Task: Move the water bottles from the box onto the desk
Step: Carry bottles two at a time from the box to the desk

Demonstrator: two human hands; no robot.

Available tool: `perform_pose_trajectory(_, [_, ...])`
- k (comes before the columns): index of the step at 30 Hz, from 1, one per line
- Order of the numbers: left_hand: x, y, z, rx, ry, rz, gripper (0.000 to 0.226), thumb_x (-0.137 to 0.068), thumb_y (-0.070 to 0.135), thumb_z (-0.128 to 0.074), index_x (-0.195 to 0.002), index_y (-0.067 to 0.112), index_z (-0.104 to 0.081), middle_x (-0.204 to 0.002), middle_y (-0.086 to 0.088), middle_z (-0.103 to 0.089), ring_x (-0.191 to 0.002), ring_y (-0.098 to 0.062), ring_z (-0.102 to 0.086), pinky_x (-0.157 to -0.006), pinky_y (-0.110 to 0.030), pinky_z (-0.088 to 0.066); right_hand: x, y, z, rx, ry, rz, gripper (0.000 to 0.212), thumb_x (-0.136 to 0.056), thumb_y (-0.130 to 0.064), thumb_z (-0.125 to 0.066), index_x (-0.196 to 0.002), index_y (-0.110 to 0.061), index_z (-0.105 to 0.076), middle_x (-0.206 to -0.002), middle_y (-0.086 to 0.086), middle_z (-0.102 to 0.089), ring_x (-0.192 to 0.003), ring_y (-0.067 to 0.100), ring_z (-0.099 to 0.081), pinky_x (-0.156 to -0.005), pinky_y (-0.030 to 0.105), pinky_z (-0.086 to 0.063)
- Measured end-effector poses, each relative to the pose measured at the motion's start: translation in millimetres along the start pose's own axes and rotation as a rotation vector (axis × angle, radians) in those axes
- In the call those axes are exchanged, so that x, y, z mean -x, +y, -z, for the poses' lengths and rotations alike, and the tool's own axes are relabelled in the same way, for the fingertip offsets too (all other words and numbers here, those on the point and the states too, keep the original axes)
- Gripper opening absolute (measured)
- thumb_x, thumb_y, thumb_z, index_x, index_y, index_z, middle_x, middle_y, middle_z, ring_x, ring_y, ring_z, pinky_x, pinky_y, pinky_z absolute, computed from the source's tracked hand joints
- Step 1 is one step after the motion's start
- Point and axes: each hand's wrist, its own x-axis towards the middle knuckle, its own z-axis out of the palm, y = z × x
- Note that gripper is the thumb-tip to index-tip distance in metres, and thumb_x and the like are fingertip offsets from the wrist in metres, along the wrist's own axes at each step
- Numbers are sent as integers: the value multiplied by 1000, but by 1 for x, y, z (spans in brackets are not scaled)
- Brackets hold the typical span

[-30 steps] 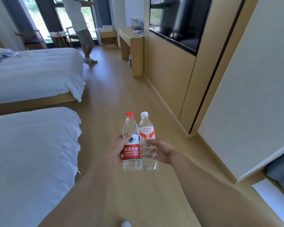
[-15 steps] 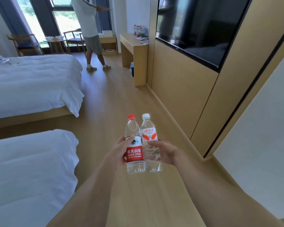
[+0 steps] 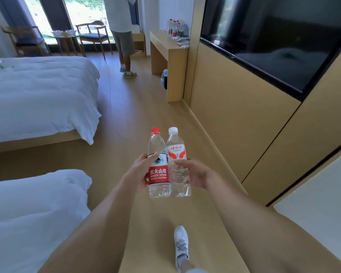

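Observation:
My left hand [image 3: 138, 172] grips a red-capped water bottle with a red label [image 3: 158, 166], held upright in front of me. My right hand [image 3: 195, 173] grips a white-capped bottle with an orange and white label [image 3: 177, 164]. The two bottles touch side by side above the wooden floor. The wooden desk [image 3: 166, 46] stands far ahead against the right wall, with several water bottles [image 3: 173, 29] standing on its far end. The box is not in view.
Two white beds [image 3: 41, 95] line the left side, leaving a wooden floor aisle ahead. A person [image 3: 122, 32] stands in the aisle near the desk. A wall-mounted TV [image 3: 274, 46] and wood panelling run along the right. Chairs and a small table sit by the window.
I have walked forward along the aisle; the desk and far bed are closer. Both hands keep the same hold on the bottles. The person ahead has shifted toward the desk. My shoe now shows below.

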Motion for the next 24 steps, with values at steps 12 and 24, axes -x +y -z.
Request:
perform_pose_trajectory(12, [-177,129,5,10,110,-44,41,-91,33,-73,-123,13,-57,-109,-20,-73,-88,-35,-74,-76,-51,-61,-207,-135,36,-12,-145,-4,27,-94,-8,-61,-120,-6,-60,-97,11,-74,-80,25,-73,-63,33,-59])
perform_pose_trajectory(24, [-327,215,41,24,117,-41,40,-91,40,-70,-120,17,-56,-105,-17,-75,-88,-34,-75,-73,-49,-61,-367,-226,41,30,-210,-48,41,-91,-9,-63,-130,-4,-54,-112,16,-70,-94,30,-71,-77,41,-60])
